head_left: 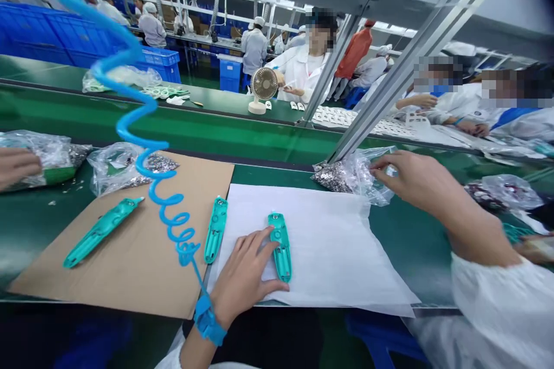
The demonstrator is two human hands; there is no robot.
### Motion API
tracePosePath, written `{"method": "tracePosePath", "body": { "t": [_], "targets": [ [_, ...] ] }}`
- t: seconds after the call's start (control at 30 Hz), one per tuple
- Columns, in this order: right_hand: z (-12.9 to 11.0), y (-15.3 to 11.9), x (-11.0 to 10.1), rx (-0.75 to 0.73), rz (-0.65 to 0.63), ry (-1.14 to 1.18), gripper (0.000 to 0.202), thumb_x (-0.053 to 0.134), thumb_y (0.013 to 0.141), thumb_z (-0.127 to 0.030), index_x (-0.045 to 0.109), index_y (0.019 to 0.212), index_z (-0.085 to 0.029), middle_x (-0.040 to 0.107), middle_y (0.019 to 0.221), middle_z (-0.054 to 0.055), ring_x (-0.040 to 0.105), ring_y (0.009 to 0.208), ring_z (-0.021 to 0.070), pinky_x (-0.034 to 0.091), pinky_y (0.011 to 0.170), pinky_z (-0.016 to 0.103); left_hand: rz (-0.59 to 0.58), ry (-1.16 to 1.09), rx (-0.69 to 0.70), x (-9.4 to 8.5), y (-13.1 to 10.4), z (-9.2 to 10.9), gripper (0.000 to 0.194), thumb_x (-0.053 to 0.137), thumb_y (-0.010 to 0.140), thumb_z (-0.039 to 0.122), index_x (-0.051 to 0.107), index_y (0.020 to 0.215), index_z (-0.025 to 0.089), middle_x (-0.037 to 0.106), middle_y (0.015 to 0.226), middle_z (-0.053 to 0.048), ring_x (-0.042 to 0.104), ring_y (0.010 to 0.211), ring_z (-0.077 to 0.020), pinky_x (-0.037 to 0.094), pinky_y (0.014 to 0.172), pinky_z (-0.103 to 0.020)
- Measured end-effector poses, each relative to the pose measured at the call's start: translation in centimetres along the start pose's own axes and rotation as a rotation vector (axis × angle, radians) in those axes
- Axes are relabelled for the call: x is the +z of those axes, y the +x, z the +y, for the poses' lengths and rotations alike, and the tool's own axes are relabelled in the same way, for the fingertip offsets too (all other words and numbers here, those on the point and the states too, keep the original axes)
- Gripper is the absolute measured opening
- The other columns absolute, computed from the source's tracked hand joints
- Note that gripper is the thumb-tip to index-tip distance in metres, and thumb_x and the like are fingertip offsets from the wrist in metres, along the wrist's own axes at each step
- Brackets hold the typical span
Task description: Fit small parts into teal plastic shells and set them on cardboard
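Observation:
My left hand (249, 268) rests on the white sheet (333, 248) and grips a teal plastic casing half (281, 251) between thumb and fingers. Its hollow inner side faces up, with small parts inside too tiny to name. A blue strap (208, 320) with a coiled blue cord (138, 104) circles my left wrist. Further right, my right hand (418, 181) has its fingers pinched together on the clear plastic bag (361, 176), which holds many small shiny metal parts; whether a part is between the fingertips is hidden. Left of my left hand lies a second teal casing half (215, 230).
Another teal casing (101, 233) lies on brown cardboard (142, 265). Bags of small parts (134, 167) stand along the bench's back. A co-worker's hand (17, 167) is at far left. A metal post (389, 69) slants up on the right; a small fan (264, 86) stands beyond.

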State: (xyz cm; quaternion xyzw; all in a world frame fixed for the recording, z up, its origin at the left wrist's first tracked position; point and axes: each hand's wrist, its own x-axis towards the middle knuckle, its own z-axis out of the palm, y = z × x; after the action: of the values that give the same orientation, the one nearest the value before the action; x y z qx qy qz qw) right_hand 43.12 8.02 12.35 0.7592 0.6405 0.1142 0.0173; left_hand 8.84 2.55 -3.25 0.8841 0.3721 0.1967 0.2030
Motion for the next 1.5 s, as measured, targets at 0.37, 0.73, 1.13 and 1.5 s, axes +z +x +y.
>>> {"method": "tracePosePath", "body": {
  "t": [0.37, 0.73, 1.13, 1.5],
  "targets": [
    [-12.1, -14.4, 8.0, -0.340, -0.143, 0.367, 0.037, 0.031, 0.100, -0.024, 0.065, 0.113, -0.026, 0.071, 0.100, 0.005, 0.068, 0.068, 0.0163, 0.046, 0.055, 0.025, -0.021, 0.022, 0.026, 0.3, 0.2, -0.1, 0.069, 0.073, 0.075, 0.060, 0.049, 0.129, 0.024, 0.041, 0.152, -0.012, 0.043, 0.136, -0.0323, 0.043, 0.105, -0.052],
    [-12.5, -14.7, 11.6, -0.394, 0.041, 0.196, 0.031, 0.035, 0.100, -0.019, 0.063, 0.113, -0.024, 0.067, 0.105, 0.005, 0.058, 0.051, 0.0090, 0.029, 0.042, 0.023, -0.015, 0.038, 0.019, 0.2, 0.1, -0.1, 0.070, 0.072, 0.075, 0.060, 0.049, 0.130, 0.025, 0.041, 0.153, -0.011, 0.043, 0.136, -0.0313, 0.042, 0.106, -0.050],
    [-12.1, -14.4, 9.2, -0.314, -0.099, 0.542, 0.021, 0.041, 0.100, -0.029, 0.060, 0.107, -0.022, 0.067, 0.099, 0.005, 0.067, 0.074, 0.0161, 0.049, 0.061, 0.027, -0.015, 0.044, 0.021, 0.4, 0.0, -0.1, 0.071, 0.071, 0.075, 0.063, 0.049, 0.130, 0.024, 0.040, 0.153, -0.011, 0.042, 0.137, -0.0304, 0.042, 0.107, -0.049],
    [-14.8, -16.9, 8.7, -0.304, -0.028, 0.839, 0.016, 0.051, 0.097, -0.025, 0.065, 0.105, -0.024, 0.069, 0.089, 0.001, 0.065, 0.071, 0.0129, 0.053, 0.062, 0.023, -0.005, 0.038, 0.029, 0.3, 0.1, 0.0, 0.070, 0.067, 0.077, 0.064, 0.050, 0.130, 0.022, 0.042, 0.152, -0.012, 0.045, 0.134, -0.0314, 0.043, 0.104, -0.050]
  ]
}}
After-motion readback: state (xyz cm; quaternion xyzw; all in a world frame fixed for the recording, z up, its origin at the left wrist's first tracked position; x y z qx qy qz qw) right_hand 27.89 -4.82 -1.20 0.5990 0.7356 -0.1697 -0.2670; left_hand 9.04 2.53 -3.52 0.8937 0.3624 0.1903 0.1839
